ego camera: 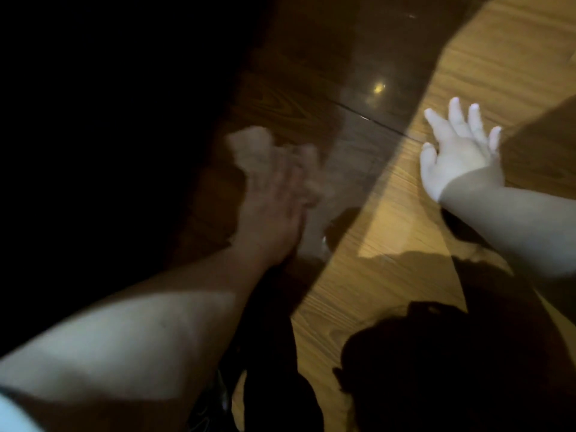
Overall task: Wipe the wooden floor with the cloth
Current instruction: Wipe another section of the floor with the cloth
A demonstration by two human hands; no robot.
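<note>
The cloth [249,148] sits on the wooden floor [389,275] in the shaded strip, bunched under & just ahead of the L hand [274,198]. A pale wad sticks out past the fingertips at upper left, w/ more of it showing along the hand's right edge. The L fingers [290,169] lie on top of the cloth, bent down into it and gripping it (heavy motion blur, so can't tell how tightly). The R hand [458,154] is well apart, out on the brightly lit part of the floor, palm down. Its fingers [455,113] are straight & fanned wide, holding nothing. Can't tell whether the palm actually touches the floor.
</note>
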